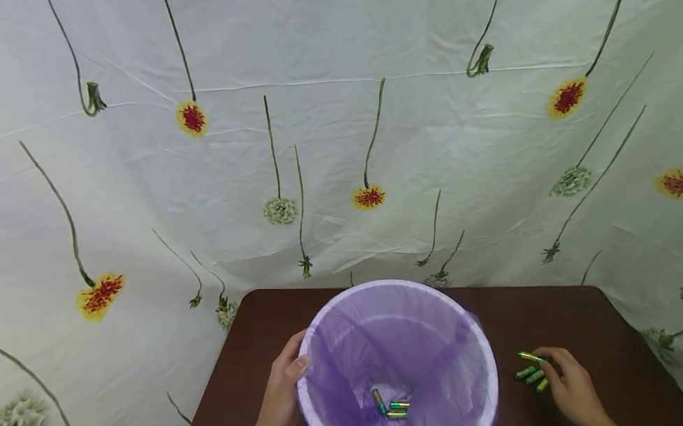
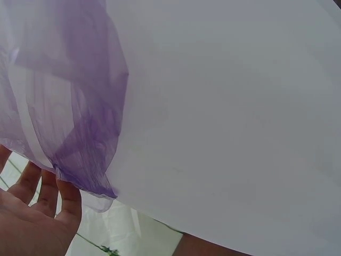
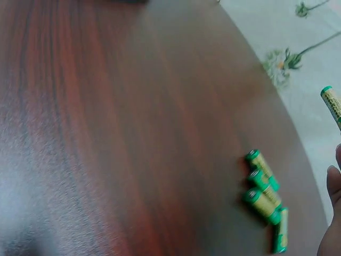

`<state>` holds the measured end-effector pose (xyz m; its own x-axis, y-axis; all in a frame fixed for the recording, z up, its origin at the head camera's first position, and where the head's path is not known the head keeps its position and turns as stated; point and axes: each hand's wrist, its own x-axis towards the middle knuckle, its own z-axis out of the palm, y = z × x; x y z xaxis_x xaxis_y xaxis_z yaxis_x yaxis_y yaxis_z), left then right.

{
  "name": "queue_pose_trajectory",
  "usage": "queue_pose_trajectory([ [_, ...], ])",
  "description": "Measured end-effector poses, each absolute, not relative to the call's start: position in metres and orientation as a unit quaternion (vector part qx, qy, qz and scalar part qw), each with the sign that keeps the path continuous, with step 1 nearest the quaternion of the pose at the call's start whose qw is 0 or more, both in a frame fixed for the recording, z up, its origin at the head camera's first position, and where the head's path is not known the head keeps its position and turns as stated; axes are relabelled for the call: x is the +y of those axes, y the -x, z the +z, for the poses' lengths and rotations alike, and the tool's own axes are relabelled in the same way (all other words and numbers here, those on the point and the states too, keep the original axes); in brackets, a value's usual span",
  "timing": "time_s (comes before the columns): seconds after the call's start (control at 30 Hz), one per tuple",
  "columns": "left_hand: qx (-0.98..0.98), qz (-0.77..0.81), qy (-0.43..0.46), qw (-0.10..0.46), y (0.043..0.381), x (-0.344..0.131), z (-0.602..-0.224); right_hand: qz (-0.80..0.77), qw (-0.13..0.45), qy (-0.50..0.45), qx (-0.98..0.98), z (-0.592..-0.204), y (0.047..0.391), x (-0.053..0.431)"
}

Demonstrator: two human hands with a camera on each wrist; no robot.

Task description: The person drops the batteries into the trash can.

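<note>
A white trash can (image 1: 491, 375) with a purple liner bag (image 1: 388, 341) stands at the front of the table. Several green and gold batteries (image 1: 397, 415) lie at its bottom. My left hand (image 1: 282, 399) grips its left rim, thumb over the edge; in the left wrist view the fingers (image 2: 69, 200) press against the gathered liner beside the can's smooth outer wall (image 2: 224, 117). To the right of the can, my right hand (image 1: 571, 387) pinches one battery (image 1: 529, 356) by its end, raised over several loose batteries (image 3: 262, 205) lying close together on the table.
The dark brown wooden table (image 1: 266, 327) has rounded far corners. A white cloth (image 1: 319, 124) printed with flowers hangs behind it and along both sides. In the right wrist view, the table's curved edge passes near the loose batteries.
</note>
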<state>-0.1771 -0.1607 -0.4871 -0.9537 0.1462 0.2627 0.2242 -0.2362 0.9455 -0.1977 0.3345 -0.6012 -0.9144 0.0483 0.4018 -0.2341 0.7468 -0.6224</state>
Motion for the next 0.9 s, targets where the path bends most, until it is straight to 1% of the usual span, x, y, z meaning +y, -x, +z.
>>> queue_pose_trajectory([
  [0.33,-0.615,-0.773,0.156,0.024,0.175,-0.16,-0.485,0.36,0.215,-0.077,-0.905,-0.573,0.204,0.325],
  [0.63,-0.614,-0.773,0.16,0.023,0.175,-0.161,-0.485,0.361,0.252,-0.121,-0.89,-0.55,0.21,0.319],
  [0.9,-0.62,-0.767,0.163,0.023,0.177,-0.163,-0.484,0.375,0.27,-0.157,-0.873,-0.525,0.216,0.305],
])
